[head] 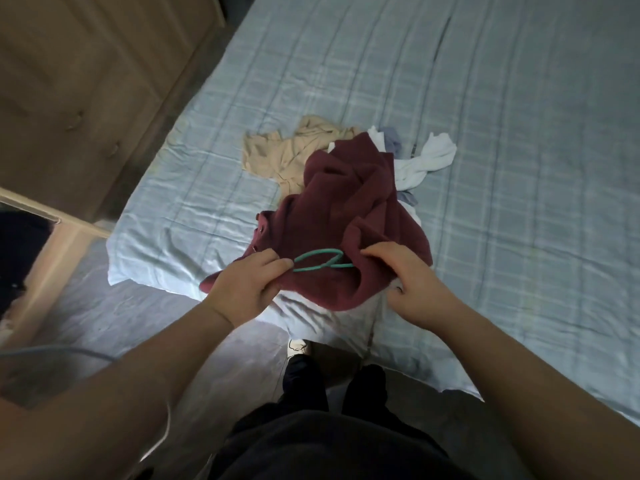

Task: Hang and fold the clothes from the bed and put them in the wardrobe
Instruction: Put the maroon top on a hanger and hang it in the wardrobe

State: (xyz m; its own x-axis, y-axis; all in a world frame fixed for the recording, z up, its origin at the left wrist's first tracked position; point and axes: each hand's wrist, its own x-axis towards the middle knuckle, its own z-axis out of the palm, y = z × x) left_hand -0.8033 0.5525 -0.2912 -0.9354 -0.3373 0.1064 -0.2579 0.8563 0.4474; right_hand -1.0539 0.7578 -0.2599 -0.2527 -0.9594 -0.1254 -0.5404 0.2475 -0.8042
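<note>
Maroon sweater (346,209) sits bunched at the bed's (519,168) near edge, with the teal hanger (317,253) lying on top of it. My left hand (242,285) pinches the hanger's end, and my right hand (405,278) has its fingers curled into the sweater. My worry is the thick knit snags the hook. Or lifting the sweater drags the beige top (277,154) from behind it.

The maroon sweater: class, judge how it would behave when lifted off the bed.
The maroon sweater is probably floppy: it bunches in folds between the left hand and right hand. Likely weighty for clothing: its fabric looks thick and fuzzy. That texture should grip the green hanger rather than slide.
</note>
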